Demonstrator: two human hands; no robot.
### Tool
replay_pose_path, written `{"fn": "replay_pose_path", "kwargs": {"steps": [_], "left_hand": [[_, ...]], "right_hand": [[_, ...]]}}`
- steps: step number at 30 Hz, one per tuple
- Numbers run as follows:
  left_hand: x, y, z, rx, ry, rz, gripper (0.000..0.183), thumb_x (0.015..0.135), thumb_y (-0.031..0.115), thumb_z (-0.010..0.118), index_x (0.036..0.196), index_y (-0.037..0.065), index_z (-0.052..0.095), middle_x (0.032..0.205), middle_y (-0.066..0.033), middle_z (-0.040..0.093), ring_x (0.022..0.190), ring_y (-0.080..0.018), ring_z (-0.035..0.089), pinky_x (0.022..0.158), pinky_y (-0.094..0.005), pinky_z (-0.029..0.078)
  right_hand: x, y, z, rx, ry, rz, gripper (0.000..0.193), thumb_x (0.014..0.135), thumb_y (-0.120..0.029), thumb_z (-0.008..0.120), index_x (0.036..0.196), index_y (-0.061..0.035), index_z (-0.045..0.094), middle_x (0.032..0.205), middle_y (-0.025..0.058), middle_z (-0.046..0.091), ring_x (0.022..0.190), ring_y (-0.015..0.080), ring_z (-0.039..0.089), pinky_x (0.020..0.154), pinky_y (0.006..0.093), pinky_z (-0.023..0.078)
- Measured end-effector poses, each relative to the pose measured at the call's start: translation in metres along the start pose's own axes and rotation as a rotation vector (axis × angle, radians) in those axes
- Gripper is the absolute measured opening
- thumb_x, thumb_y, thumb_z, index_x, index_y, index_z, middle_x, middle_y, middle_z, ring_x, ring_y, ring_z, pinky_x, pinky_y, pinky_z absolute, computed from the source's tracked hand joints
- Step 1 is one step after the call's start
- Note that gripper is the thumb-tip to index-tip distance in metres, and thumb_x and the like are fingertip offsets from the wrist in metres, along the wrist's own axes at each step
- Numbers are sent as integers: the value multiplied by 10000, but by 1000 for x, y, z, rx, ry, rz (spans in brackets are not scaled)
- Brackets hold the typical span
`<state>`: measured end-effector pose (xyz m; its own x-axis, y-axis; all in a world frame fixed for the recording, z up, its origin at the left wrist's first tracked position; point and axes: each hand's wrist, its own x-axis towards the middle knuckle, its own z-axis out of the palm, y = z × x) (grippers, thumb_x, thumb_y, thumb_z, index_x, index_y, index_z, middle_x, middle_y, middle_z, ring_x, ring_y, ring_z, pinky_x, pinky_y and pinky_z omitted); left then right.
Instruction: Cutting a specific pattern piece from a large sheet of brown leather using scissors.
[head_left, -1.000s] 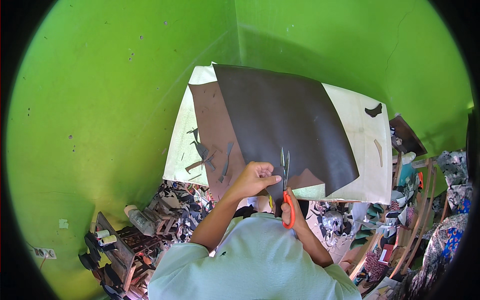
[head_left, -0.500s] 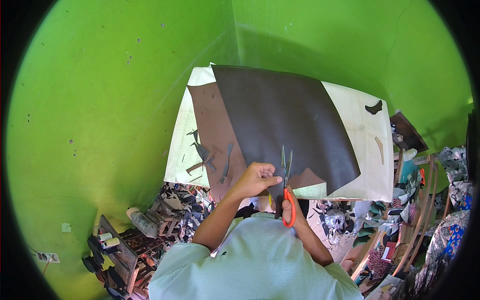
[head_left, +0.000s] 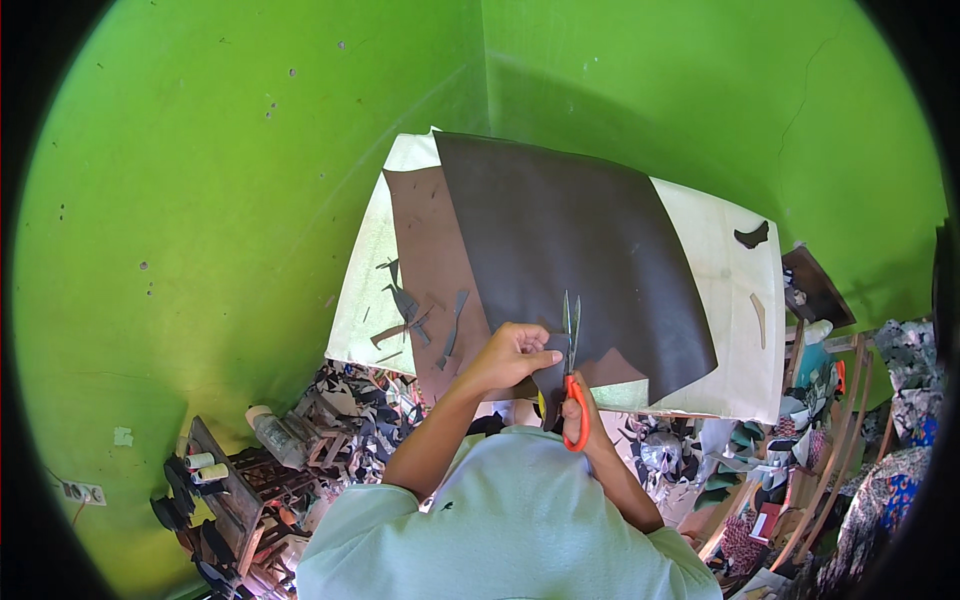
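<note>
My left hand [head_left: 510, 358] is closed, pinching a small dark piece of sheet material [head_left: 550, 382] between thumb and fingers. Just to its right, my right hand [head_left: 582, 408] grips scissors [head_left: 576, 432] by their orange handles. The blades point away from me, slightly apart at the tips, beside the dark piece and over the near part of a large dark brown sheet [head_left: 580, 230]. Part of the small piece is hidden behind my left hand and the scissors. A lighter brown sheet [head_left: 430, 240] shows from beneath the dark one on the left.
Both sheets lie on a white-topped table [head_left: 740, 290] in a green wall corner. Thin dark offcuts [head_left: 405, 305] lie at left, a curved black scrap [head_left: 752, 235] at far right. Scraps litter the floor; a wooden stool [head_left: 235, 490] stands left, a wooden rack [head_left: 840, 440] right.
My view has turned slightly, so the surroundings shift a little. Both hands stay almost in place; the small dark piece shows more beside the blades.
</note>
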<state>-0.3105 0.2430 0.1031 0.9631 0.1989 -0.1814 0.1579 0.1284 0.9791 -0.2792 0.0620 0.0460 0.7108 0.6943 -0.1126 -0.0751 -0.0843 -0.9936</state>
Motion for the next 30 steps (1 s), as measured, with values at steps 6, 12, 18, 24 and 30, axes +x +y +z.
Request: {"fn": "replay_pose_path", "kwargs": {"steps": [6,12,18,24,30], "left_hand": [[15,-3,11,6,-43,14,239,809,113,685,686,51,490,627,77,403,593,-23,366,526,-218,299],[35,10,33,82,-86,-3,293,816,86,652,662,62,404,632,69,323,604,-41,311,533,-227,275],[50,14,52,-83,-5,16,161,847,93,618,775,68,476,704,35,508,642,-46,473,568,-217,372],[62,33,68,-213,-20,-29,80,864,55,586,927,18,555,847,-73,653,719,-127,621,663,-238,481],[71,58,81,23,38,-99,105,852,85,623,902,-7,612,745,-43,618,573,-97,574,541,-235,462]], "right_hand": [[3,-15,-18,74,-58,13,945,656,-847,449,1034,19,420,772,-3,432,655,73,416,549,199,353],[9,8,-43,487,-17,55,906,652,-819,515,1090,-30,434,937,23,471,819,78,451,695,228,395],[21,-20,-94,465,-93,18,869,701,-757,544,1137,-13,435,978,61,528,825,125,510,721,266,432],[15,-16,-134,402,-170,-8,768,764,-612,607,1169,14,426,1056,138,577,783,132,532,716,268,453],[11,-15,-161,485,-311,72,647,760,-365,708,1198,8,412,1084,141,566,800,114,522,730,247,446]]}}
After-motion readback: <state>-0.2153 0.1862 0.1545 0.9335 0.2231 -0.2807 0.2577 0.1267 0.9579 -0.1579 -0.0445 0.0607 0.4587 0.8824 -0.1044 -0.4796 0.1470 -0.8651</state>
